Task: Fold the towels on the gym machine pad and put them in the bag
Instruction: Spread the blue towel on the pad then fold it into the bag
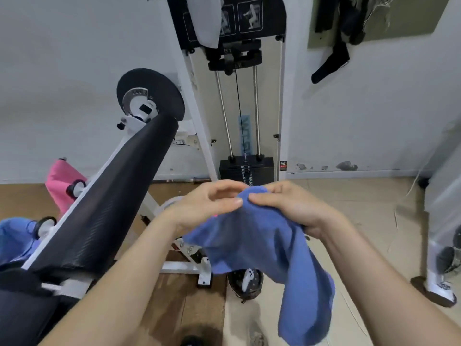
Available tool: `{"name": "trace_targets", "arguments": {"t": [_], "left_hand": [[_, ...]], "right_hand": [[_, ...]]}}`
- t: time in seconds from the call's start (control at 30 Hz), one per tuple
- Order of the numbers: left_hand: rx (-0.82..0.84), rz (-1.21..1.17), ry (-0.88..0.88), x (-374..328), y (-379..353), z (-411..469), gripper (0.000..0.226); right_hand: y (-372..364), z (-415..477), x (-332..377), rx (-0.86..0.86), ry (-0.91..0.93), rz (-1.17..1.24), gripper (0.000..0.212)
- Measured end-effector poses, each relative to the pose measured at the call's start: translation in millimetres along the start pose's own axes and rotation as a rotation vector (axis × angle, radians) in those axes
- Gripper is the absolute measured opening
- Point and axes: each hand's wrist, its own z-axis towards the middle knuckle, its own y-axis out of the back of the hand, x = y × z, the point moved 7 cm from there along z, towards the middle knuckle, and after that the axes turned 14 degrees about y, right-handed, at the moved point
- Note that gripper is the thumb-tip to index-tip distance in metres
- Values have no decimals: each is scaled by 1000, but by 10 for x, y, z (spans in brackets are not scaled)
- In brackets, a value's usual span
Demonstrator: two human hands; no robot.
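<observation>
Dark bag (233,283) on the floor holds something white; blue towel (262,245) hangs from left hand (208,207) and right hand (287,208), both pinching its top.

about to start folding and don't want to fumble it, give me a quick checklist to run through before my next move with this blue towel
1. Two-hand grip on the blue towel: left hand and right hand both pinch its top edge. ok
2. Towel spread flat: it hangs bunched. not ok
3. Corners found: hidden in the folds. cannot tell
4. Black pad close on the left for laying it down. ok
5. Bag located: a dark item on the floor below the towel may be it. cannot tell
6. Other cloths done: pink cloth and second blue cloth sit unfolded past the pad. not ok
</observation>
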Motion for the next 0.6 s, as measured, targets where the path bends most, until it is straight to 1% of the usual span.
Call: {"name": "trace_targets", "arguments": {"t": [0.03,0.07,0.13,0.17,0.2,0.27,0.33,0.4,0.47,0.53,0.6], "left_hand": [[21,-85,-34,5,-14,109,33],[13,-189,-46,35,46,226,38],[-53,-350,-18,103,321,439,54],[-79,-379,-8,135,495,549,55],[-80,-385,-7,133,627,626,55],[-37,-416,-12,105,851,711,64],[-8,-456,-35,30,1125,761,61],[-15,-397,-25,-12,1386,744,59],[-4,-310,24,-20,1563,726,44],[-38,-257,93,-19,1696,743,33],[-105,-171,192,2,1782,804,34]], "right_hand": [[-41,210,35,75,4,-72,17],[-46,427,76,115,24,-131,14],[54,853,183,99,80,-194,10],[131,1062,242,92,102,-223,8],[182,1255,297,121,118,-265,7],[237,1594,399,244,137,-370,9],[324,1925,536,365,163,-478,15],[426,2237,688,412,209,-569,19],[549,2656,808,353,271,-613,22],[604,3118,877,222,357,-645,30],[556,3552,933,109,474,-701,37]]}}
